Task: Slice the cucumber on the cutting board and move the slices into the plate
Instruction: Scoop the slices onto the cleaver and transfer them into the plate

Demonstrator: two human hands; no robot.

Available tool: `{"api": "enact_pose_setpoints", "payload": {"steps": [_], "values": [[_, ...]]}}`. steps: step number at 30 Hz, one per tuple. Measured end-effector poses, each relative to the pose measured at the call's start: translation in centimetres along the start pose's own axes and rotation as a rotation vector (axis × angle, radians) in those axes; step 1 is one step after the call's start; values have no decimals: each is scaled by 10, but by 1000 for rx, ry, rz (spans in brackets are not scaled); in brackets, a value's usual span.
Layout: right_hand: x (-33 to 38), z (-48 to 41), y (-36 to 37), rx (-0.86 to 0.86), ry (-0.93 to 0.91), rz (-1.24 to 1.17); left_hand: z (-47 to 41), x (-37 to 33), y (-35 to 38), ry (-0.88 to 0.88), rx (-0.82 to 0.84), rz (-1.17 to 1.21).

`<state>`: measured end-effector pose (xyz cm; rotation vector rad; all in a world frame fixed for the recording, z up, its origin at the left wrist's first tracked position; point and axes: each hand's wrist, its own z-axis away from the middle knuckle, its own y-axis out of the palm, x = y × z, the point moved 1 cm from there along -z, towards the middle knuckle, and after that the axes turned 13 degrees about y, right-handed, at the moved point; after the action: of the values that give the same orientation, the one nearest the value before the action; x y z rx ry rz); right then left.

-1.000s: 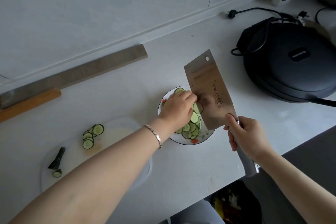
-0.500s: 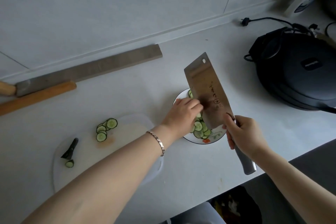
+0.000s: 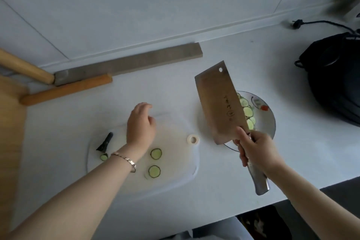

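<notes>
The right hand [image 3: 257, 150] kept a full, tight grip round the steel handle of the cleaver [image 3: 218, 103], thumb up by the blade's heel. The broad blade was tilted above the left side of the plate [image 3: 267, 122], where a row of cucumber slices [image 3: 247, 111] lay. The left hand [image 3: 140, 124] hovered over the far part of the cutting board [image 3: 175, 161] on the bench [image 3: 214, 210], its grip loose, fingers gently curled and holding nothing. Two slices [image 3: 156, 154] lay flat on the board just right of that wrist, apart from each other, with the dark cucumber end [image 3: 105, 142] near the board's left edge.
</notes>
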<state>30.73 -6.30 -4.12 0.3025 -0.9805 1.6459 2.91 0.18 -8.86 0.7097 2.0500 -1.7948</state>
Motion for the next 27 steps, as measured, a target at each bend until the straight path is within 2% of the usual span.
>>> {"api": "enact_pose_setpoints", "payload": {"steps": [3,8,13,15,19,22,24,27], "values": [[-6,0,48,104,19,9,26,46,-20,-159,65,21],[-28,2,97,206,103,-7,44,67,-26,-143,218,128],[-36,1,112,205,121,27,30,63,-16,-209,312,282],[-38,0,113,209,122,43,30,58,-8,-169,355,300],[-39,-2,109,228,128,64,37,52,7,-81,327,200],[-43,0,104,251,131,66,48,45,7,-45,315,229],[-46,2,102,267,139,60,57,43,3,-17,258,296],[-46,2,101,288,158,52,59,49,-6,-50,173,242]]}}
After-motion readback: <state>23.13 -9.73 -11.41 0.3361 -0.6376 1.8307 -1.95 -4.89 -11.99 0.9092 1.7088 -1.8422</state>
